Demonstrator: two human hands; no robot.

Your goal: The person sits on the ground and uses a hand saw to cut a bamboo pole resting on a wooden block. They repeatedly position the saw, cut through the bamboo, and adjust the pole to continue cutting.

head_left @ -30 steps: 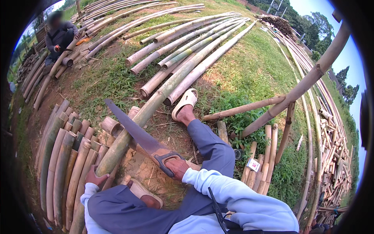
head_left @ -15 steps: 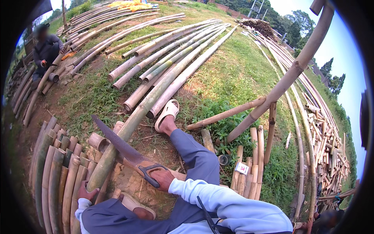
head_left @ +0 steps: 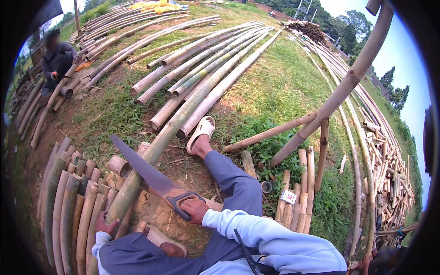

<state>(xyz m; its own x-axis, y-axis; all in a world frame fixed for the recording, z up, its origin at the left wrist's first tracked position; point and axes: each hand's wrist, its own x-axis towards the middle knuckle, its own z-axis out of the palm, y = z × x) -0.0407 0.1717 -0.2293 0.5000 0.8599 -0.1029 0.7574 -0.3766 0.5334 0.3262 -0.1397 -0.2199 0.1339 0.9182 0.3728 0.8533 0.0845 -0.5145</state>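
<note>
A long greenish bamboo pole [head_left: 125,194] slants from my lap side up toward the far poles. My left hand [head_left: 106,225] is wrapped round its near end, low at the left. In my right hand [head_left: 195,210] is the dark handle of a handsaw [head_left: 153,175]. The saw's wide blade lies across the pole, beyond my left hand, with its tip sticking out to the left. Whether the teeth have cut into the pole I cannot tell. Just left of the pole, a short cut bamboo piece [head_left: 118,166] lies near the blade.
Cut bamboo lengths [head_left: 68,206] are stacked at left. Several long poles [head_left: 229,87] stretch away ahead. A slanted bamboo post [head_left: 330,103] with props stands at right, near a small white box [head_left: 288,196] on short pieces. A person [head_left: 57,62] sits far left; another [head_left: 382,261] is lower right.
The whole view has shifted slightly, so things appear a little farther right. The saw still lies across the pole, and both hands keep their holds.
</note>
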